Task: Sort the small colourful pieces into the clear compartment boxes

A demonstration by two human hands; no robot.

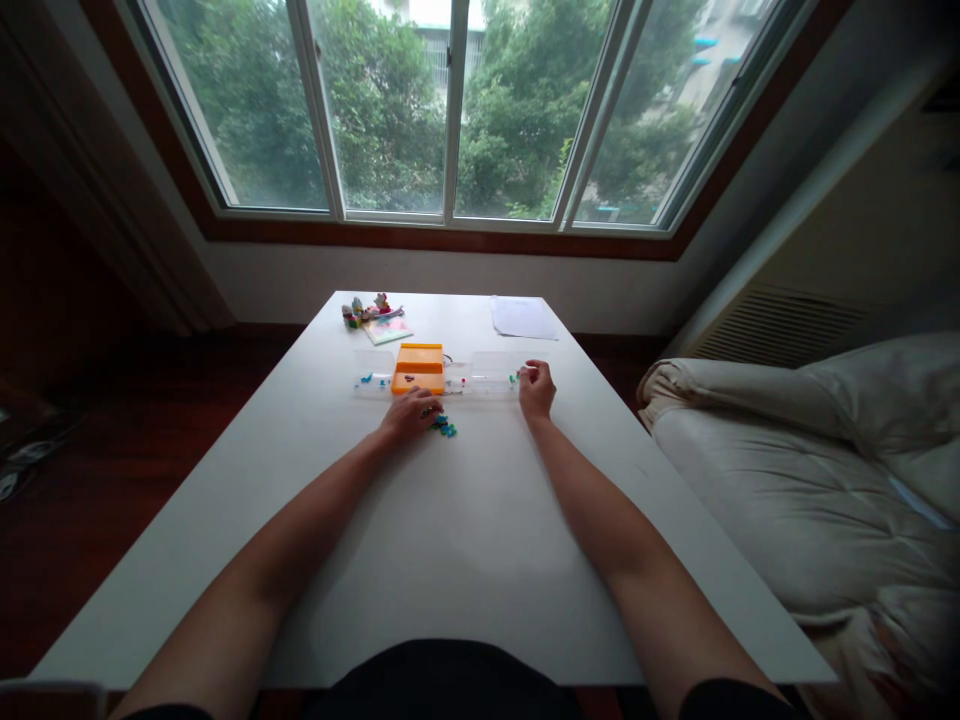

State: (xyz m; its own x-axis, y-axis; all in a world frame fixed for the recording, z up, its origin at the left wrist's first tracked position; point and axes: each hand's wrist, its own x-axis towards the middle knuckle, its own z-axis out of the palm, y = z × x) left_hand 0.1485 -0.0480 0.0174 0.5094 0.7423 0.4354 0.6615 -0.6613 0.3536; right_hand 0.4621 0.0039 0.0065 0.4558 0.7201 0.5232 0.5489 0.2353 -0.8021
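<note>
My left hand [409, 413] rests low over the table, its fingers curled beside a small pile of blue and green pieces [444, 426]. Something small and dark shows at its fingertips, too small to name. Farther right, my right hand [537, 388] has its fingers pinched together at the right end of a clear plastic box [491, 384]. Tiny green pieces [513, 379] lie by those fingertips; what the pinch holds is hidden. Between the hands stands an open orange case [420, 358], with a few dark bits in its near half. A clear box [373, 361] with blue pieces sits left of it.
Small colourful figures [367, 311] and a pastel card [388, 331] occupy the white table's [465, 540] far left corner. White paper sheets [523, 317] lie at the far right. A cushioned sofa [750, 480] stands along the right side, and a window is beyond the table.
</note>
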